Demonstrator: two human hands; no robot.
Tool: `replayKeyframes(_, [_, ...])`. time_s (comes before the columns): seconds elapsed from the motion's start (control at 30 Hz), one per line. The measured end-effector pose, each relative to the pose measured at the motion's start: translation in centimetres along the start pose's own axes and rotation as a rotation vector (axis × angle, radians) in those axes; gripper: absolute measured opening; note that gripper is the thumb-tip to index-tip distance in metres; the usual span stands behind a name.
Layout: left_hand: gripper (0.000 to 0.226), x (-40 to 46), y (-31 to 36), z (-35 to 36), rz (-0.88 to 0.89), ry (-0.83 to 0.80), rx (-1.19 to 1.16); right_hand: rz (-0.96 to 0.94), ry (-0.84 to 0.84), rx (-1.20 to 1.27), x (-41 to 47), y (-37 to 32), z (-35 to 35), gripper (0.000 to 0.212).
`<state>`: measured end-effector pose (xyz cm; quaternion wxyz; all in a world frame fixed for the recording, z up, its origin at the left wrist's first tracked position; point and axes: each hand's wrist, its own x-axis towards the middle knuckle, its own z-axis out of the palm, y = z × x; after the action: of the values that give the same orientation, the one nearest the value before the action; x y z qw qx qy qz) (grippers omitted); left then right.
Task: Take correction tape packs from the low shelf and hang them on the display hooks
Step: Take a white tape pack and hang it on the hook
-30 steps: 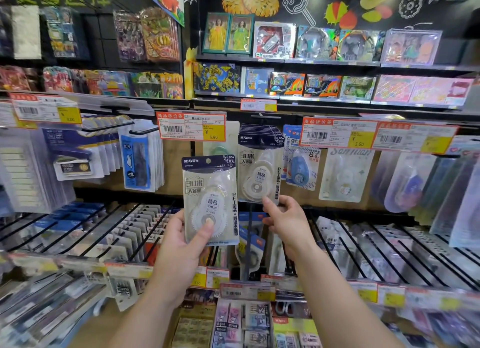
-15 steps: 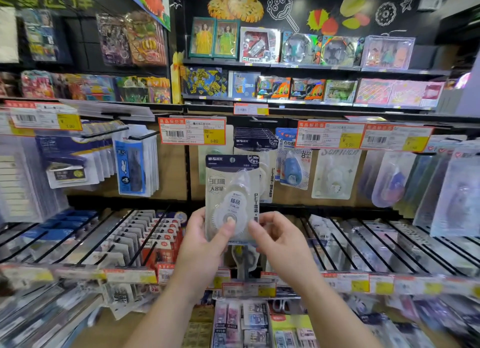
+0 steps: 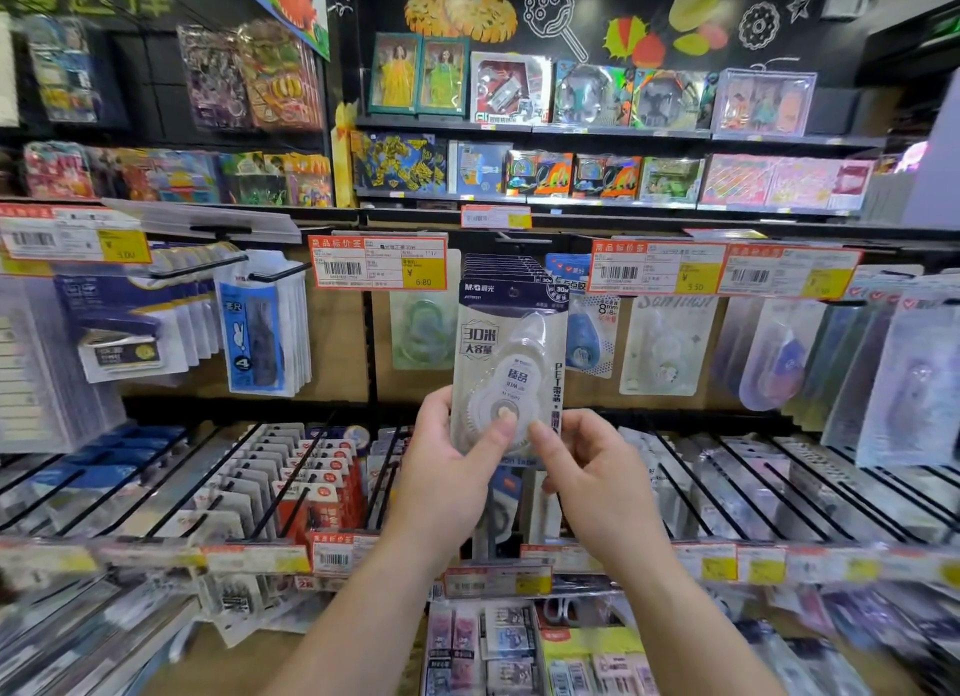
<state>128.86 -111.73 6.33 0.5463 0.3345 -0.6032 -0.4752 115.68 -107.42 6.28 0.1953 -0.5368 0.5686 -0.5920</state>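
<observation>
Left hand (image 3: 447,467) pinches the pack (image 3: 506,368) by its lower edge, thumb on the blister; right hand (image 3: 592,480) steadies the lower right corner with curled fingers. Pack is upright, in front of the hung row (image 3: 506,267). Align the hang hole with the hook tip, keep the card level, then slide back.

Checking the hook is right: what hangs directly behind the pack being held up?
Behind the held pack, a row of matching packs shows by its dark tops only. Their lower parts and the hook itself are covered.
</observation>
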Motion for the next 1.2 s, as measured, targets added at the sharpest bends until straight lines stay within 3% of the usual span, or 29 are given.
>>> replayKeyframes(0.33, [0.032,0.5,-0.7,0.2,0.007,0.013,0.019,0.001,-0.009,-0.016,0.7,0.8,0.0,0.015])
replayKeyframes(0.47, [0.015,0.8,-1.4,-0.6,0.073,0.053,0.372,-0.043,0.028,-0.264,1.3,2.0,-0.4,0.023])
replayKeyframes(0.57, [0.040,1.1,-2.3,-1.4,0.132,0.075,0.684,-0.057,0.046,-0.528,1.7,2.4,-0.8,0.037])
replayKeyframes(0.67, [0.052,1.5,-2.4,-1.5,0.171,0.112,0.837,-0.083,0.064,-0.645,2.2,2.6,-0.8,0.042])
replayKeyframes(1.2, [0.053,6.0,-4.7,-1.6,0.119,0.061,0.907,-0.100,0.005,-0.706,5.9,4.2,-0.1,0.042])
